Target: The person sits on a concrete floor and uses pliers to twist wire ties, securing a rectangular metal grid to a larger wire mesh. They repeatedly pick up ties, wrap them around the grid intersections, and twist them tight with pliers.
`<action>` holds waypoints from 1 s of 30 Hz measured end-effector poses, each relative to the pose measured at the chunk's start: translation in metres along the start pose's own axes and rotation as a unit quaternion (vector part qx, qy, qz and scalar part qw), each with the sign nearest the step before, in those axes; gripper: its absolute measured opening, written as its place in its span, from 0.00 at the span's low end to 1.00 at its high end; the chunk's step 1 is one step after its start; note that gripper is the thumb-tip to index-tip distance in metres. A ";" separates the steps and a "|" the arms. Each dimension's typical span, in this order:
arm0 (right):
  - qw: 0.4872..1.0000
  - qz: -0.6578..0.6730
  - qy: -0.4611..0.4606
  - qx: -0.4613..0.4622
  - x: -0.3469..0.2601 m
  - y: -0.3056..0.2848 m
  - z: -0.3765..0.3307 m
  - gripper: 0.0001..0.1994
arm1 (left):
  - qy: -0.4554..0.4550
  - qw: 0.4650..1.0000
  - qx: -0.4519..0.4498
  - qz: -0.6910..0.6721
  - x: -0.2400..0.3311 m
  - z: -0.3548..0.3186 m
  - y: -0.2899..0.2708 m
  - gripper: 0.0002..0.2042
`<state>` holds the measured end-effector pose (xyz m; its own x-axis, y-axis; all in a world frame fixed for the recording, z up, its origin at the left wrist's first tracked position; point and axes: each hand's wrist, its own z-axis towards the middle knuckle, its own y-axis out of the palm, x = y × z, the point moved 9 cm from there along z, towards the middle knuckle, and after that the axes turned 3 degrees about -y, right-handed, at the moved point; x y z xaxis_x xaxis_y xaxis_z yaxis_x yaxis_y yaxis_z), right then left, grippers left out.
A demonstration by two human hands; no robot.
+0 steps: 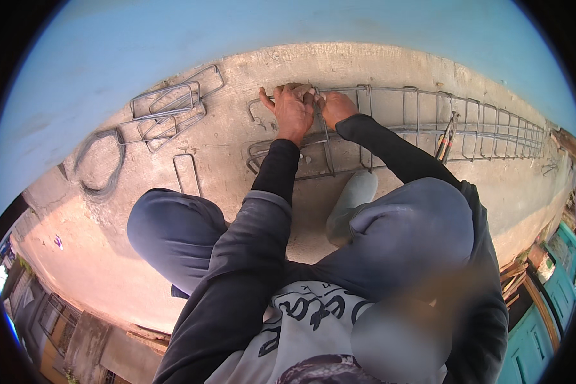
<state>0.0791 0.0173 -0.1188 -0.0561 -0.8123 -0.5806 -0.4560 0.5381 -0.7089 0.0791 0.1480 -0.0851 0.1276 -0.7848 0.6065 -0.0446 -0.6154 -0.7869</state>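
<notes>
Your left hand's [293, 110] fingers bend over the metal frame's [418, 115] left end, near the floor's [233, 169] far edge; your right hand's [338, 110] curl beside them. Grip and closure can't be told. Crowded bare fingers could get pinched if a bar slips.

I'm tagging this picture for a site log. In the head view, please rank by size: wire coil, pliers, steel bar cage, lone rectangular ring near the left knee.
1. Steel bar cage, clearly largest
2. Wire coil
3. Pliers and lone rectangular ring: too alike to rank
</notes>
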 end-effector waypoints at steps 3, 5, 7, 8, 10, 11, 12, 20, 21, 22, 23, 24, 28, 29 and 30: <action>0.996 0.004 0.004 -0.094 -0.009 -0.005 0.010 0.21 | 0.004 0.999 0.015 -0.042 -0.001 -0.005 -0.010 0.11; 0.994 -0.040 -0.084 -0.063 0.008 -0.018 0.013 0.19 | 0.002 0.999 -0.016 -0.031 0.004 -0.001 -0.003 0.15; 0.982 -0.062 -0.085 -0.157 0.004 -0.012 0.015 0.18 | -0.015 0.999 -0.029 -0.036 0.001 -0.002 -0.004 0.15; 0.962 -0.067 -0.044 -0.262 -0.017 -0.025 0.020 0.17 | -0.027 0.999 -0.029 -0.035 -0.006 -0.002 -0.009 0.15; 0.929 -0.068 0.029 -0.362 -0.026 -0.038 0.015 0.16 | -0.027 0.999 -0.021 -0.022 -0.009 -0.003 -0.010 0.16; 0.927 -0.062 0.054 -0.366 -0.027 -0.043 0.013 0.15 | -0.025 0.999 -0.018 -0.016 -0.009 -0.003 -0.009 0.16; 0.925 -0.057 0.078 -0.367 -0.026 -0.047 0.014 0.14 | -0.030 0.999 -0.026 -0.028 -0.006 -0.001 -0.009 0.16; 0.889 0.224 0.253 -0.309 -0.004 -0.067 0.026 0.12 | -0.068 0.996 -0.023 -0.058 -0.007 -0.002 -0.007 0.12; 0.881 0.253 0.266 -0.298 -0.005 -0.066 0.030 0.12 | -0.061 0.996 -0.017 -0.055 -0.004 -0.002 -0.009 0.12; 0.902 0.233 0.194 -0.306 -0.003 -0.064 0.043 0.12 | -0.052 0.997 -0.010 -0.052 0.002 -0.002 -0.009 0.12; 0.918 0.212 0.122 -0.312 0.000 -0.060 0.055 0.12 | -0.042 0.998 -0.004 -0.050 0.009 0.000 -0.009 0.12; 0.923 0.203 0.102 -0.312 -0.003 -0.054 0.059 0.11 | -0.034 0.998 0.014 -0.053 0.007 -0.001 -0.011 0.12; 0.940 0.157 0.111 -0.283 -0.046 -0.045 0.059 0.09 | -0.045 0.998 0.038 -0.033 0.002 -0.003 -0.012 0.14; 0.950 0.117 0.070 -0.282 -0.053 -0.047 0.061 0.09 | -0.059 0.997 0.033 -0.022 0.003 -0.002 -0.011 0.15; 0.956 0.075 0.025 -0.284 -0.062 -0.046 0.065 0.08 | -0.058 0.997 0.045 -0.021 0.003 -0.002 -0.011 0.15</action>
<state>0.1612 0.0579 -0.0761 -0.1945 -0.7529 -0.6288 -0.8467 0.4525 -0.2798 0.0780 0.1519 -0.0745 0.2423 -0.7408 0.6265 0.0525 -0.6347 -0.7709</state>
